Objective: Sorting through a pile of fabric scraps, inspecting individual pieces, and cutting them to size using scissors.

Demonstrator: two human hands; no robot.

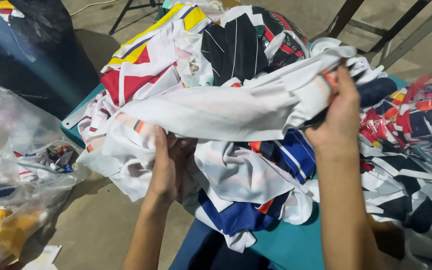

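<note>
Head view: both hands work one white fabric piece (226, 112), stretched between them above a heap of mixed printed garments (256, 170) on a teal table (286, 245); the right hand (338, 117) is clenched on the upper right end of the piece, thumb over the bunched edge; the left hand (166, 167) grips the lower left part of the same cloth, fingers curled under the folds, though the exact contact is partly hidden by fabric.

Procedure notes, as judgement: keep the piece taut between the two grips so that it lifts free of the heap; raise it clear before drawing it sideways, since the blue-and-white striped piece (288, 152) lies just beneath and may drag along; hold near the edges, not mid-panel, to prevent bunching.

Surroundings: clear plastic bags (16, 165) of cloth stand on the concrete floor (96, 225) at left; further bagged pieces (421, 115) lie on the right of the table.
</note>
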